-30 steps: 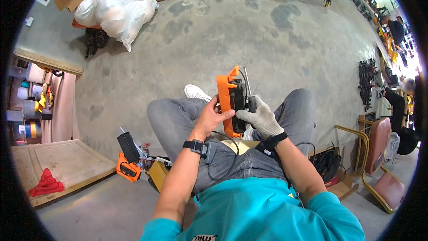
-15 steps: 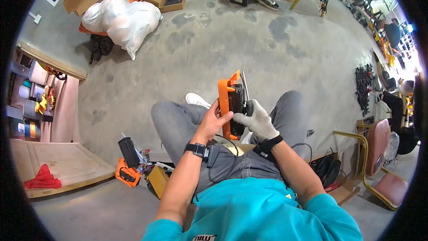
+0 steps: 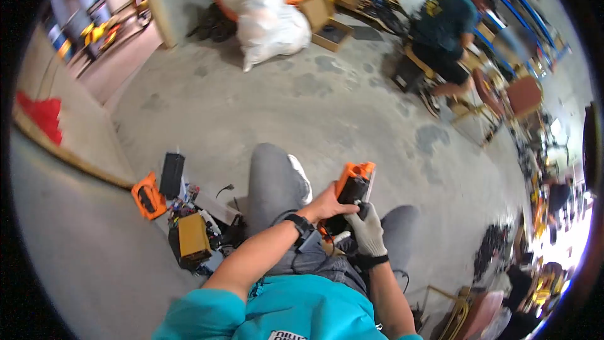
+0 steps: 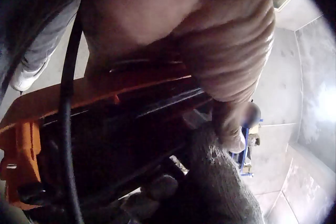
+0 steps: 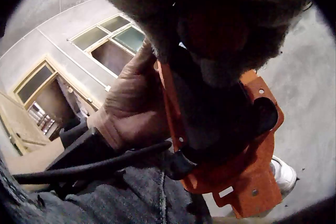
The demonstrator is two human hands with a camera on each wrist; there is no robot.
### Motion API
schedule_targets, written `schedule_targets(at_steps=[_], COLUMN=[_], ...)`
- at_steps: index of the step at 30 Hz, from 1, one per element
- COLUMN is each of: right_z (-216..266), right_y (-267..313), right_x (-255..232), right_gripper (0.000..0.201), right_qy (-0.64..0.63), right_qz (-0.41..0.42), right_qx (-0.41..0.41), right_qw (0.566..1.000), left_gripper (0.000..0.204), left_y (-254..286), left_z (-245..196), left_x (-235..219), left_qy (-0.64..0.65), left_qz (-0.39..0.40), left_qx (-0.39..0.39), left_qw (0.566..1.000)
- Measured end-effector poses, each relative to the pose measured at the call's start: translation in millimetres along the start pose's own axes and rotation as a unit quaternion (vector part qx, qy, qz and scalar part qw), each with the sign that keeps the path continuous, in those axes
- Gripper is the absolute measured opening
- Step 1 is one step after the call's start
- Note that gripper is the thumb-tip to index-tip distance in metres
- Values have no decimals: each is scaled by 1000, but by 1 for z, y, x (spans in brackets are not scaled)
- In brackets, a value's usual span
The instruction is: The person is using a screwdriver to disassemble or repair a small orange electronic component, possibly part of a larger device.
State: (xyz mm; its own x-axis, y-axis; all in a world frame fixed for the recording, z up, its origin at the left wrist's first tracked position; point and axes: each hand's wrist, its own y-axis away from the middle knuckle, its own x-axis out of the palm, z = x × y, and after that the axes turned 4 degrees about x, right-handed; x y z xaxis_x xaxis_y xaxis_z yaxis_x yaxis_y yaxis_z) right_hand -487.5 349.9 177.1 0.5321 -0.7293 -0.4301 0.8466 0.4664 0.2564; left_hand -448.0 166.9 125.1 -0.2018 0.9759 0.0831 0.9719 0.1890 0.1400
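An orange housing (image 3: 358, 169) with a black part (image 3: 354, 190) set in it is held over the lap, tilted. The bare left hand (image 3: 329, 204) grips its left side, the thumb lying across the black part. On the right, the gloved right hand (image 3: 368, 230) has its fingers curled at the black part's edge, close to the left thumb. In the right wrist view the orange housing (image 5: 257, 198) shows holes and a slot, and the glove (image 5: 220, 19) covers its upper end. A dark cable (image 4: 68, 108) crosses in front of the housing in the left wrist view.
Left of the legs lie a black box (image 3: 171, 175), an orange frame (image 3: 148, 196), a yellow block (image 3: 194, 237) and loose parts. White bags (image 3: 267, 19) and cardboard boxes stand ahead. A seated person (image 3: 448, 31) and chairs (image 3: 523, 96) are at upper right.
The head view has swung, bringing the seated person into sight. The housing now tilts right in that view, and the left thumb reaches further over the black part. Both hands keep hold.
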Motion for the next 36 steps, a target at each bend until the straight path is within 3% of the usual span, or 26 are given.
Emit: schedule_targets(at_steps=[2,4,6,9,10,13,14,16,17,18,20,25,28,30,33,36], right_z=[37,22,21,15,20,5,-1,0,4,2,-3,-24,-21,-17,3,-19], right_y=[9,4,-5,1,2,0,-5,-5,-10,-4,-10,-20,-23,-30,-16,-23], right_x=[-1,1,0,0,-5,-9,-8,-16,-13,-12,-11,-8,-9,-14,-27,-21], right_gripper=[50,48,43,37,36,34,32,25,24,22,21,23,34,36,33,40], right_qy=[15,-58,-27,-217,-212,-238,-236,-204,-191,-196,-200,-333,-363,-321,-281,-328], right_qz=[7,35,44,73,65,47,39,45,39,13,5,-50,-16,-22,-3,13], right_qx=[82,58,55,133,169,158,144,182,177,183,187,195,183,165,217,225], right_qw=[997,996,997,964,960,957,960,961,965,963,962,921,913,932,935,917], left_gripper=[95,96,96,89,89,78,68,58,54,53,58,69,69,70,73,75], left_y=[5,1,-2,1,2,-1,0,-2,-4,0,-3,10,10,11,13,11], left_z=[-16,-2,1,-4,-8,-6,-3,5,6,2,17,3,-4,-4,-5,-2], left_x=[-5,-5,-7,-6,-9,-10,-9,-10,-11,-13,-14,-18,-15,-11,-14,-13], left_qy=[54,71,88,93,93,140,125,196,182,192,151,92,80,84,71,45], left_qz=[12,-6,-32,-38,-36,-5,-40,-6,9,7,16,32,33,21,9,-6], left_qx=[13,26,14,13,10,4,17,-39,-2,-36,-19,-85,-125,-136,-170,-190], left_qw=[998,997,995,995,995,990,991,980,983,981,988,992,988,987,983,981])
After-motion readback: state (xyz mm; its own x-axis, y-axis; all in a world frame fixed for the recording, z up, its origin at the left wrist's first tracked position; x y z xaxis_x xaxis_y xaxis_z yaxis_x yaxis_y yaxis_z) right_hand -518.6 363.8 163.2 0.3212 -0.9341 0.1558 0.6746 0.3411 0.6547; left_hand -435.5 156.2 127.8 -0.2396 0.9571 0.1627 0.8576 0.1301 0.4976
